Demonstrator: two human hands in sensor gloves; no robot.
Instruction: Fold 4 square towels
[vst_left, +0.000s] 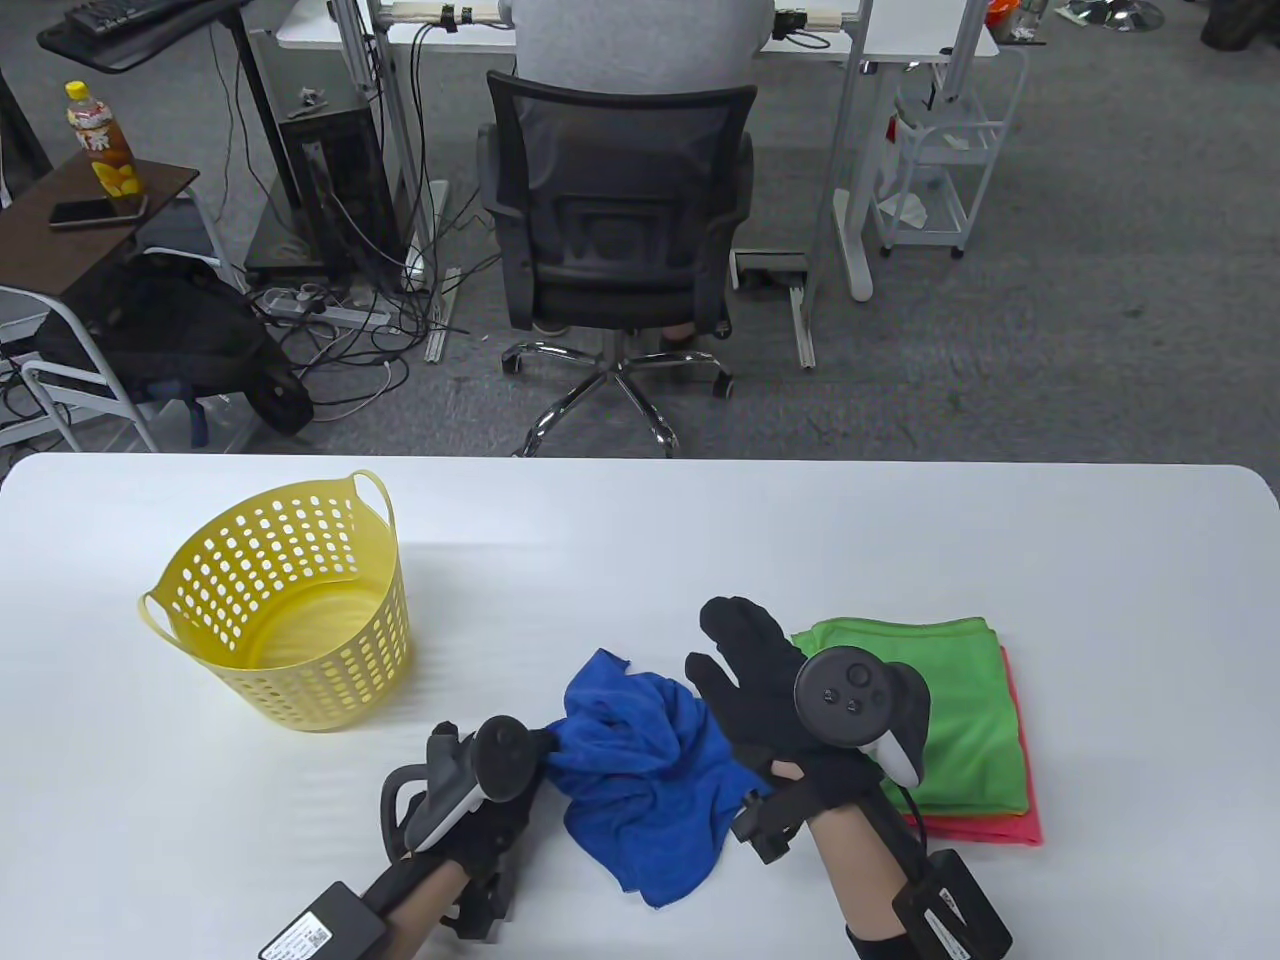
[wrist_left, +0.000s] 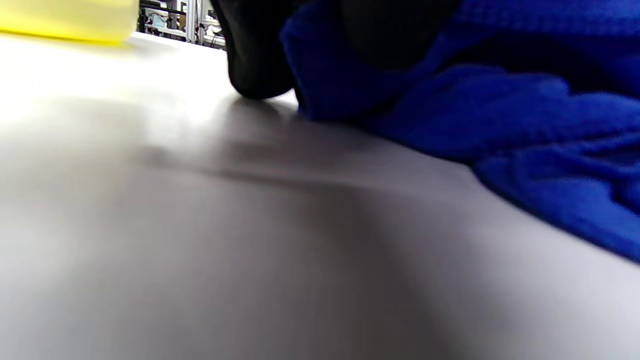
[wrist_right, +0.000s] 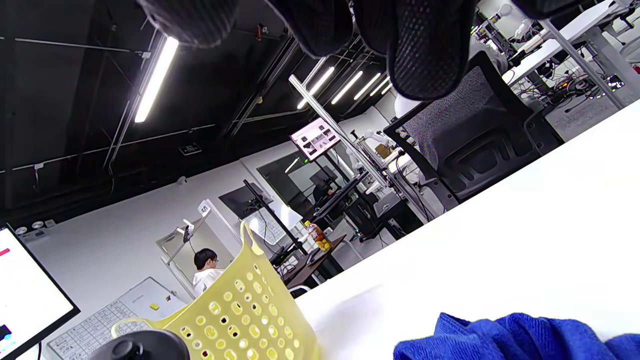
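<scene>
The wide white table (vst_left: 900, 540) fills the lower half of the table view. A black mesh office chair (vst_left: 615, 200) stands beyond its far edge, top centre. A yellow perforated plastic basket (vst_left: 290, 620) sits at the table's left. At lower right lies a folded green cloth towel (vst_left: 950, 720) stacked on a folded pink-red towel (vst_left: 1020, 825) that shows only at its edges. A crumpled blue terry towel (vst_left: 640, 770) lies bottom centre, between the hands. The left hand (vst_left: 480, 800) pinches the towel's left corner against the table. The right hand (vst_left: 770, 690) hovers over the towel's right side, fingers straight and spread, holding nothing.
</scene>
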